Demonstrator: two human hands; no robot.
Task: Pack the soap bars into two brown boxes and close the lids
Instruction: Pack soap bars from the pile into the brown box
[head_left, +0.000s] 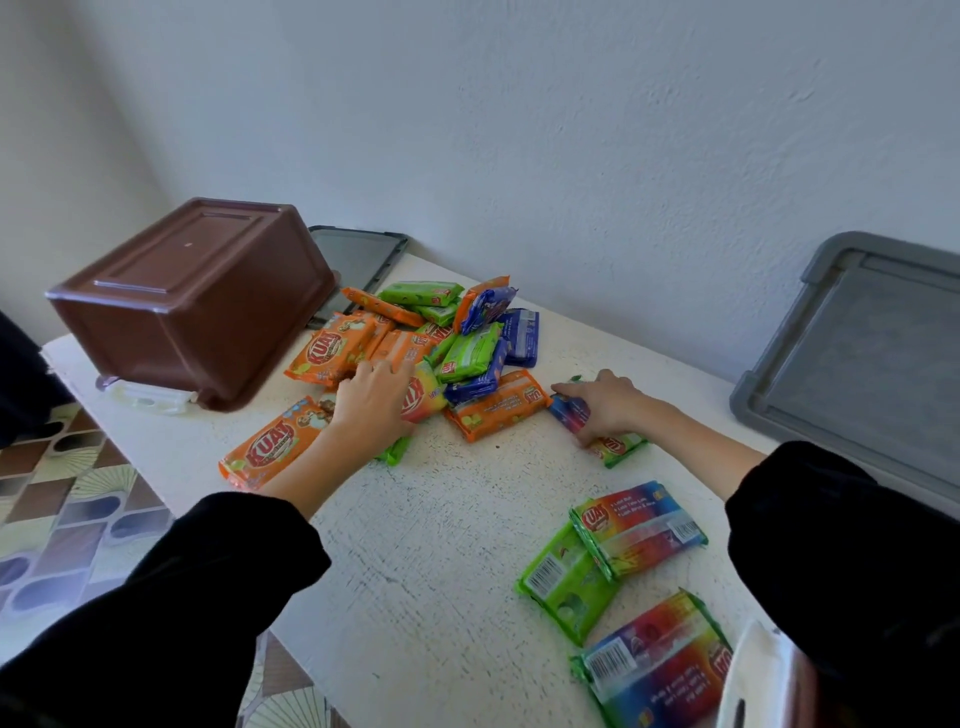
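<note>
Rainbow-wrapped soap bars (660, 665) sit near right. Your right hand (605, 405) grips another wrapped bar (621, 447), left hand (371, 402) rests flat on the colourful soap pile (467, 353). Honestly, flip that upturned brown plastic box (192, 296), far left, first.

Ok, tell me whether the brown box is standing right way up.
No, the brown box lies upside down on the table, its flat bottom facing up and its rim down.

probably a home, patterned floor tiles (78, 519), plain wall (571, 130)
</note>
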